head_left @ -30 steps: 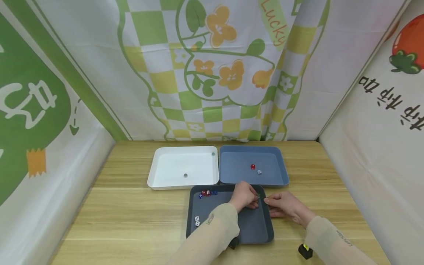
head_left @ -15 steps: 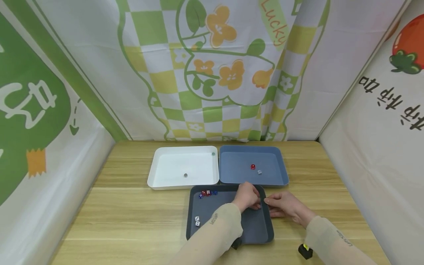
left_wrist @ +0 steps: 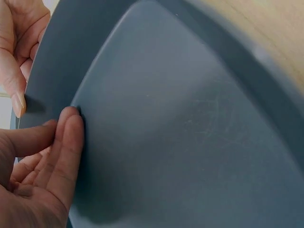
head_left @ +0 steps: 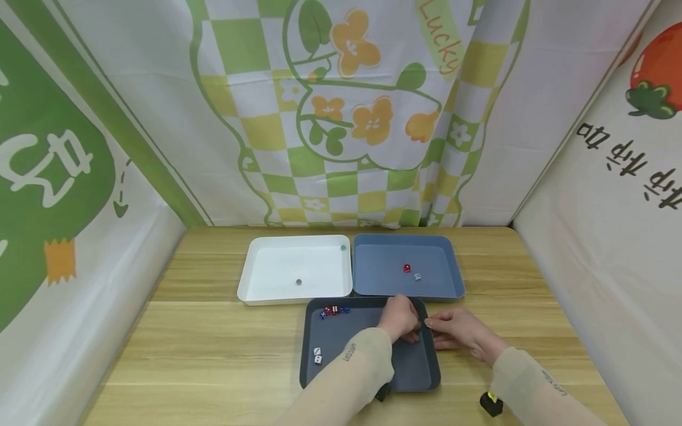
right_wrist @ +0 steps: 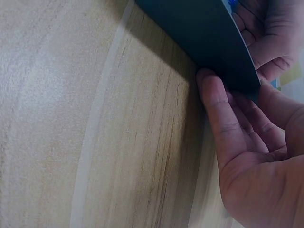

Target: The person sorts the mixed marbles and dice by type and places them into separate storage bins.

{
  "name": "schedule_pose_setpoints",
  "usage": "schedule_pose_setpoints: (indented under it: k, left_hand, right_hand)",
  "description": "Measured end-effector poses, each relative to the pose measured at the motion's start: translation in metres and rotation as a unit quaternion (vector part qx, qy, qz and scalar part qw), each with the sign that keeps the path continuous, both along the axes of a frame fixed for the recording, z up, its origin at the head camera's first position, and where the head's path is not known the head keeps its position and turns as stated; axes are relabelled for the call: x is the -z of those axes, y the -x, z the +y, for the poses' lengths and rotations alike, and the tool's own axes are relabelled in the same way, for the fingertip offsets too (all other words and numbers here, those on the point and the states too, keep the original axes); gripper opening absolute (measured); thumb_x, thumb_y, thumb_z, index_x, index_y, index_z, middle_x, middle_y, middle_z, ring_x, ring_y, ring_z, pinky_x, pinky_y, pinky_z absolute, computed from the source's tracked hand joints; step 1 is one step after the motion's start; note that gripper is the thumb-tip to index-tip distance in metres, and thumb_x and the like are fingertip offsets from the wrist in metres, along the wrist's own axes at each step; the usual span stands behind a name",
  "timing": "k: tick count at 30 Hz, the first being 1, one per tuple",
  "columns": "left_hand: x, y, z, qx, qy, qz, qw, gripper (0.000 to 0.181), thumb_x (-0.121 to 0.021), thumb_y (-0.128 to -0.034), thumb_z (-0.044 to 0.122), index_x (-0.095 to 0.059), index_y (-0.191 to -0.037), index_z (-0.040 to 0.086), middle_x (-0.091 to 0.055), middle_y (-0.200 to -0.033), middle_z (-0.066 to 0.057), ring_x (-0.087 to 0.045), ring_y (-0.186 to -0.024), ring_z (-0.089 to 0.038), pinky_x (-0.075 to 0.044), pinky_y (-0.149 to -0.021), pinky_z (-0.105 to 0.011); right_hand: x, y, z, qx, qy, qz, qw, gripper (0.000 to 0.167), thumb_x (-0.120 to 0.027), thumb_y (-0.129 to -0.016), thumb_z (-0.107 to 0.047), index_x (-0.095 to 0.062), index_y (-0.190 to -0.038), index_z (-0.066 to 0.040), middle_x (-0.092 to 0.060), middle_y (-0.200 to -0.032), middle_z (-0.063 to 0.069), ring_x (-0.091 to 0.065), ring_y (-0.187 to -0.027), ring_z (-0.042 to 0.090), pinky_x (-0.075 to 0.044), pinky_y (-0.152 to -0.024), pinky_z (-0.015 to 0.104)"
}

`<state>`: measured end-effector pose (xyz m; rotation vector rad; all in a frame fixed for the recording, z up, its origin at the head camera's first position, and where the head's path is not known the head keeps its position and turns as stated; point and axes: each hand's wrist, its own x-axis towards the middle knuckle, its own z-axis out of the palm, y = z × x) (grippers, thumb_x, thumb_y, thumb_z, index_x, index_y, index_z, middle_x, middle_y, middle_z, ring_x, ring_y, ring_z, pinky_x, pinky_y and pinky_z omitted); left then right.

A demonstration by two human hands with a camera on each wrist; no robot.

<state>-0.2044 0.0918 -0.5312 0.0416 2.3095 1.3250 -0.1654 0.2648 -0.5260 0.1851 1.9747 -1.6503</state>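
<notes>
My left hand (head_left: 401, 318) reaches into the dark grey tray (head_left: 351, 387) at its back right corner. In the left wrist view, the left fingertips (left_wrist: 71, 128) touch the tray's inner edge with the thumb against the fingers; anything between them is hidden. My right hand (head_left: 466, 332) holds the tray's right wall from outside. The right wrist view shows its thumb (right_wrist: 275, 102) at the rim and fingers against the wall's underside. Several red and blue dice (head_left: 334, 310) lie in the tray's back left corner. Two white dice (head_left: 317, 355) sit near its left wall.
Behind stand a white tray (head_left: 277, 239) with two small round pieces (head_left: 299, 282) and a blue tray (head_left: 399, 238) with a red die (head_left: 407, 268) and a pale die (head_left: 418, 277). A small black-and-yellow object (head_left: 491, 404) lies by the right sleeve. Fabric walls surround the table.
My left hand has shifted slightly right and toward me along the corner. A small greenish thing seen by its fingertips a second ago is now hidden. The right hand has kept its place.
</notes>
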Motion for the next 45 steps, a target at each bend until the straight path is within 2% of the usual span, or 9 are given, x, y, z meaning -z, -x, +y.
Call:
schedule_pose_setpoints:
  k: [4, 10, 19, 24, 30, 34, 42, 45]
  left_hand:
    - [0.0, 0.0, -0.003, 0.007, -0.009, -0.002, 0.9999, 0.017, -0.073, -0.0862, -0.009, -0.072, -0.073, 0.001, -0.067, -0.062, -0.009, -0.069, -0.049, -0.022, -0.06, -0.045, -0.032]
    - [-0.003, 0.001, -0.011, 0.025, -0.048, -0.013, 0.9985, 0.007, -0.074, -0.0862, -0.009, -0.074, -0.083, -0.002, -0.069, -0.067, -0.011, -0.072, -0.056, -0.025, -0.062, -0.049, -0.032]
    - [-0.018, 0.001, -0.024, 0.043, -0.092, -0.022, 0.9945, 0.005, -0.074, -0.0876, -0.008, -0.074, -0.092, -0.006, -0.072, -0.074, -0.015, -0.075, -0.064, -0.027, -0.064, -0.056, -0.033]
    - [-0.027, 0.004, -0.034, 0.054, -0.117, -0.025, 0.9913, 0.009, -0.073, -0.0889, -0.007, -0.074, -0.098, -0.008, -0.074, -0.082, -0.019, -0.075, -0.067, -0.026, -0.066, -0.064, -0.038]
    - [-0.037, 0.013, -0.052, 0.049, -0.139, -0.029, 0.9887, 0.015, -0.072, -0.0906, -0.005, -0.072, -0.105, -0.009, -0.074, -0.092, -0.021, -0.075, -0.07, -0.025, -0.066, -0.07, -0.042]
    - [-0.044, 0.023, -0.067, 0.039, -0.144, -0.018, 0.9886, 0.017, -0.072, -0.0913, -0.004, -0.072, -0.107, -0.01, -0.074, -0.097, -0.024, -0.075, -0.07, -0.023, -0.066, -0.071, -0.041]
    - [-0.058, 0.043, -0.093, 0.01, -0.155, -0.004, 0.9878, 0.025, -0.072, -0.0917, -0.002, -0.07, -0.114, -0.012, -0.074, -0.095, -0.019, -0.076, -0.074, -0.025, -0.066, -0.07, -0.038]
    - [-0.064, 0.048, -0.102, 0.003, -0.159, 0.002, 0.9873, 0.025, -0.071, -0.0925, -0.002, -0.069, -0.116, -0.011, -0.074, -0.1, -0.021, -0.076, -0.078, -0.028, -0.066, -0.073, -0.04]
  right_hand:
    - [0.0, 0.0, 0.0, 0.0, -0.004, 0.0, 1.0, 0.04, -0.065, -0.102, -0.019, -0.064, -0.126, 0.013, -0.075, -0.102, 0.016, -0.075, -0.09, 0.024, -0.065, -0.081, 0.041]
    - [0.001, 0.0, 0.0, -0.001, -0.008, 0.0, 1.0, 0.041, -0.065, -0.102, -0.019, -0.063, -0.128, 0.013, -0.075, -0.105, 0.018, -0.075, -0.092, 0.025, -0.065, -0.081, 0.042]
    - [-0.001, 0.001, 0.0, -0.004, -0.002, -0.004, 1.0, 0.041, -0.064, -0.103, -0.019, -0.062, -0.128, 0.013, -0.075, -0.106, 0.02, -0.075, -0.093, 0.025, -0.065, -0.082, 0.041]
    - [-0.002, 0.001, 0.0, 0.001, 0.0, -0.013, 0.9999, 0.042, -0.064, -0.103, -0.019, -0.061, -0.129, 0.014, -0.075, -0.105, 0.019, -0.075, -0.092, 0.025, -0.065, -0.082, 0.041]
    - [-0.001, 0.001, -0.001, 0.005, -0.005, -0.008, 0.9999, 0.043, -0.065, -0.102, -0.019, -0.061, -0.128, 0.015, -0.075, -0.103, 0.017, -0.075, -0.09, 0.024, -0.065, -0.081, 0.041]
    - [0.0, 0.001, -0.002, 0.009, -0.005, -0.003, 0.9999, 0.042, -0.066, -0.102, -0.018, -0.061, -0.127, 0.016, -0.075, -0.101, 0.016, -0.075, -0.088, 0.022, -0.065, -0.079, 0.04]
    - [0.001, 0.001, 0.0, 0.004, -0.005, -0.005, 1.0, 0.04, -0.065, -0.102, -0.017, -0.063, -0.125, 0.015, -0.075, -0.101, 0.016, -0.075, -0.087, 0.022, -0.065, -0.08, 0.04]
    - [0.001, 0.001, -0.001, 0.004, -0.005, -0.005, 1.0, 0.039, -0.065, -0.102, -0.017, -0.063, -0.125, 0.015, -0.075, -0.101, 0.016, -0.075, -0.087, 0.022, -0.065, -0.08, 0.04]
